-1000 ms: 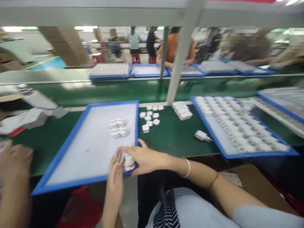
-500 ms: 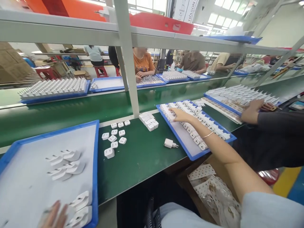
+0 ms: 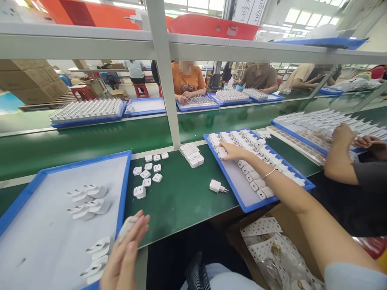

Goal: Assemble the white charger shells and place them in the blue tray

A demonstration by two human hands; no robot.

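Observation:
My right hand (image 3: 231, 152) reaches into the blue-rimmed tray (image 3: 225, 173) of white chargers, its fingers closed round a white charger (image 3: 221, 153) at the left edge. My left hand (image 3: 128, 249) is raised with extended fingers over the near right edge of the left tray (image 3: 122, 193), nothing visible in its grasp. White plug parts (image 3: 87, 205) lie in that left tray. Between the trays, small white caps (image 3: 145, 174), a packed block of white pieces (image 3: 192, 155) and a single charger with pins (image 3: 216, 186) rest on the green surface (image 3: 175, 205).
At the right, a person's hands (image 3: 344, 135) work over another tray of white parts (image 3: 317, 121). A metal post (image 3: 166, 80) rises behind the small caps. Beneath the table edge sits a cardboard box (image 3: 287, 209) with perforated sheets. More people sit across the line.
My left hand has moved up and right, from inside the left tray to its edge. My right hand stays at the charger tray's left side. The camera view has shifted slightly.

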